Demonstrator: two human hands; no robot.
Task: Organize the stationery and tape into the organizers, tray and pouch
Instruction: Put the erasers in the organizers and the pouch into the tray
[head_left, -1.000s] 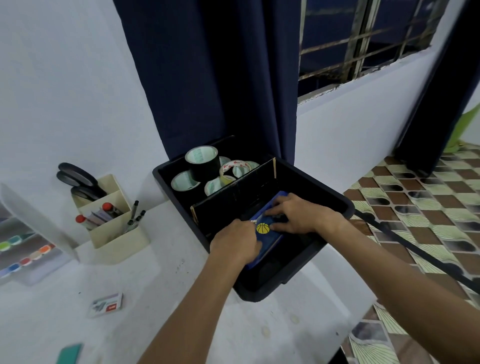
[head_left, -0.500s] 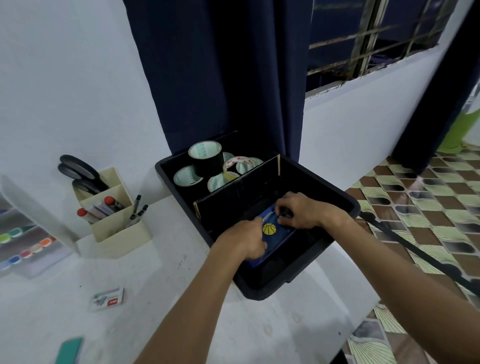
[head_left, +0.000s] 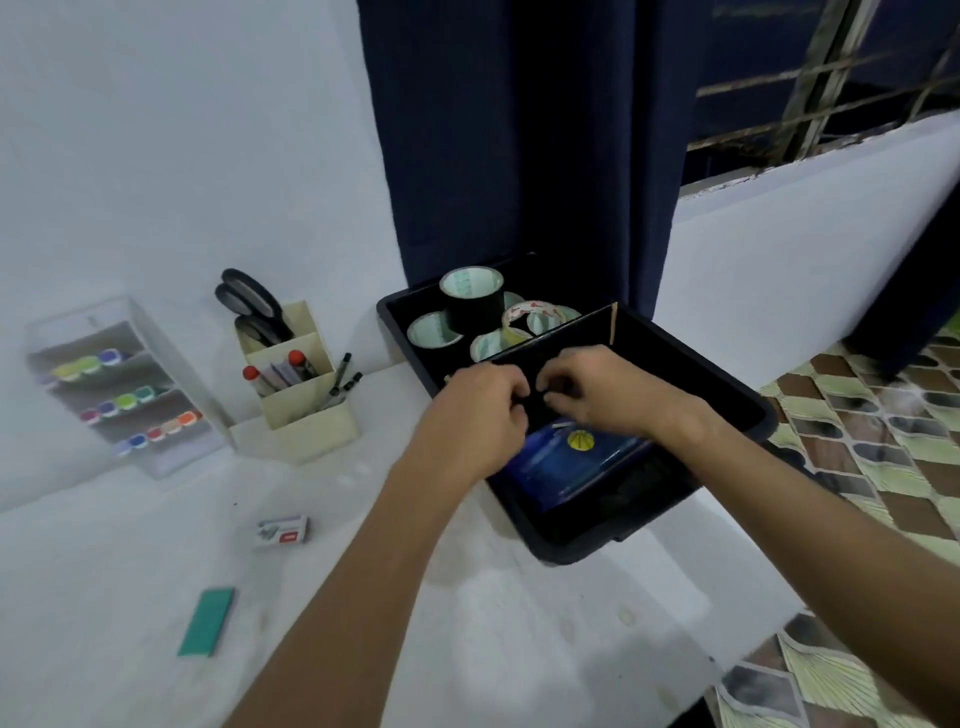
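Black plastic tray (head_left: 748, 400) at desk's far right corner, split by cardboard divider (head_left: 566, 332). Rear compartment: tape rolls (head_left: 470, 296), one black roll stacked high, others flat — grouped so tape stays apart from pouch. Front compartment: blue pouch (head_left: 571, 462) w/ basketball badge, lying flat on tray floor, angled to fit.

Left hand (head_left: 478, 415) and right hand (head_left: 605, 389) raised just above pouch, close together beside divider, fingers curled inward, fingertips nearly meeting. Looks like pinching something small btwn them, poss. zip pull or divider edge — too blurred, can't tell what, if anything, is gripped. Neither hand seen touching pouch body.

Beige tiered organizer (head_left: 301, 400) left of tray: scissors (head_left: 249, 306) upright in tall rear slot, red-capped markers in middle, black pens leaning in front — tall items at rear, prob. so shorter ones stay reachable. Clear slanted rack (head_left: 130, 384) w/ coloured caps further left, near wall.

Loose on desk: small staples-type box (head_left: 283, 531), teal flat eraser-like bar (head_left: 207, 621), both well apart from organizers. Judged: mostly sorted, those two left.
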